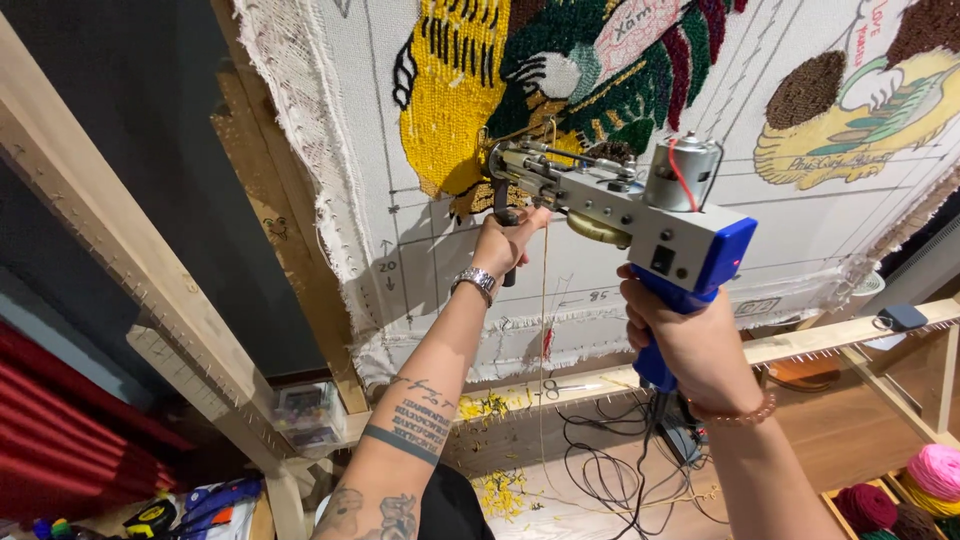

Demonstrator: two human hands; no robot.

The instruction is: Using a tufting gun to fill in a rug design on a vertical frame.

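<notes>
Blue grip: my right hand [678, 335] is wrapped tight round the blue handle of the tufting gun [620, 205], fingers closed, a bead bracelet [738, 414] at the wrist.
Front handle: my left hand [506, 243] is closed round the dark front grip under the gun's nose, a metal watch [475, 281] on that wrist.
Gun: it is held up between both hands, its needle end pressed against the backing cloth [420, 260], just at the lower edge of the yellow tufted patch [450, 90]. Its silver motor [680, 172] sits on top near the blue end.
Yarn: a thin yellow strand [545, 330] hangs down from the gun past my left hand.
Cloth: white, gridded, stretched on a wooden frame [120, 250], with green, yellow and brown tufted areas.
Below: scissors [560, 388] lie on the frame's lower rail, black cables [610, 470] trail on the floor, and yarn balls [915, 490] sit at lower right.
</notes>
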